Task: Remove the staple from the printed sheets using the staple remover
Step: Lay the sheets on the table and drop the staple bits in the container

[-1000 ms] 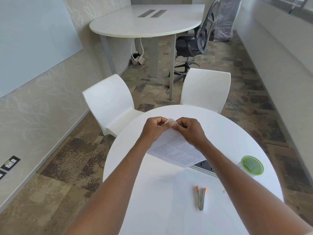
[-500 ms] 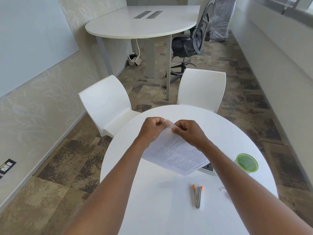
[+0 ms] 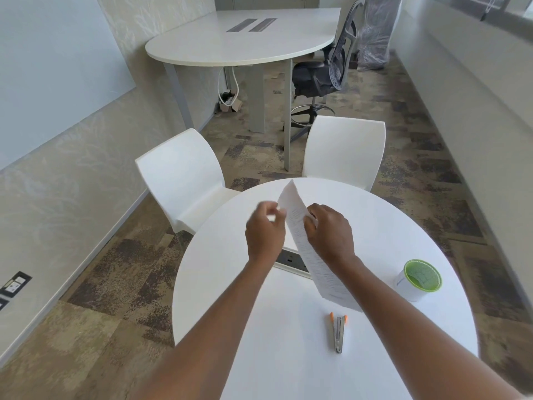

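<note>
The printed sheets [image 3: 325,277] are held up on edge over the round white table [image 3: 219,284], with their top corner pointing away from me. My right hand [image 3: 330,233] grips them by the right side. My left hand [image 3: 264,228] is blurred, just left of the sheets' upper edge, with fingers curled towards the thumb. I cannot tell whether it touches the paper or pinches anything. The staple remover [image 3: 338,332], metal with orange tips, lies untouched on the table near me, between my forearms. The staple itself cannot be made out.
A white cup with a green lid [image 3: 420,280] stands at the table's right. A power outlet panel [image 3: 290,258] is set in the table's middle, under my hands. Two white chairs [image 3: 184,174] [image 3: 344,148] stand at the far side.
The sheets have swung from lying nearly flat to standing on edge in my right hand. My left hand has come off the top corner and shifted slightly left.
</note>
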Tool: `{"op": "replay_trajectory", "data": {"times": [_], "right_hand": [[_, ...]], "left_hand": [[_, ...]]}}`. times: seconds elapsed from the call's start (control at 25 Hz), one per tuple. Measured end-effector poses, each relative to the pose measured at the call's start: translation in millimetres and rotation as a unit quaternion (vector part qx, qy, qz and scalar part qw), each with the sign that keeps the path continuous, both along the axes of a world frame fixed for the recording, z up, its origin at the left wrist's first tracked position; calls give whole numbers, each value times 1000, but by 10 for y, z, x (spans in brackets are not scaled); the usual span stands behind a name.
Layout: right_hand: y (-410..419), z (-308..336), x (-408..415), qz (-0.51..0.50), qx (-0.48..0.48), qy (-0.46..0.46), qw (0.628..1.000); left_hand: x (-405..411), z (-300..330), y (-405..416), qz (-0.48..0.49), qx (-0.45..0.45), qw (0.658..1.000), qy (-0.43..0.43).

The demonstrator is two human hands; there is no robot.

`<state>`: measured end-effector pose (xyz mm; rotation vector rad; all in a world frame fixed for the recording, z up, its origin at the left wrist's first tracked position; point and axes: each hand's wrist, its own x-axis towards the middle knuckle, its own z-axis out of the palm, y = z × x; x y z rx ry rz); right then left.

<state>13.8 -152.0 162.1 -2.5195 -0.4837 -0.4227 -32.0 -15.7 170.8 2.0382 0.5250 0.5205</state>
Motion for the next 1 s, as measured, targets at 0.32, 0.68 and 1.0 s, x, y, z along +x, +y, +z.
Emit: {"op": "replay_trajectory", "data": {"times": [0.32, 0.68, 1.0], "right_hand": [[332, -26, -29, -35, 5, -3, 999], [525, 54, -78, -32, 20, 51, 998], [158, -373, 43, -66, 186, 156, 968]], "left_hand": [[-406, -210, -309, -193, 91, 973, 88], [-354, -251, -348, -96, 63, 985, 128], [-237, -432, 311, -84, 18, 989, 125]]}}
